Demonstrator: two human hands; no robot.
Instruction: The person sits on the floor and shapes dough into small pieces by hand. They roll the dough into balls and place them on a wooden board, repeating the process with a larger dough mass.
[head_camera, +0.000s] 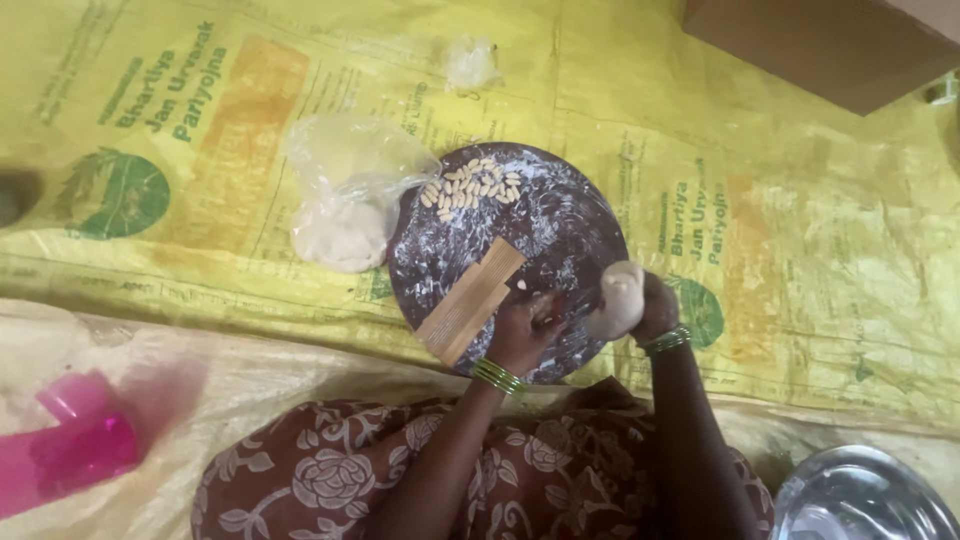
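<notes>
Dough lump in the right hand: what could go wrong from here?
The dough lump, held by the right hand, hangs past the rim of the round board; bits might drop onto the yellow sheet. The left hand works beside the ridged wooden block and could nudge it toward the shaped pieces.

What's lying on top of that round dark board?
On the round board: small pale shaped pieces, a ridged wooden block, flour dusting. The left hand covers part of its near edge.
</notes>
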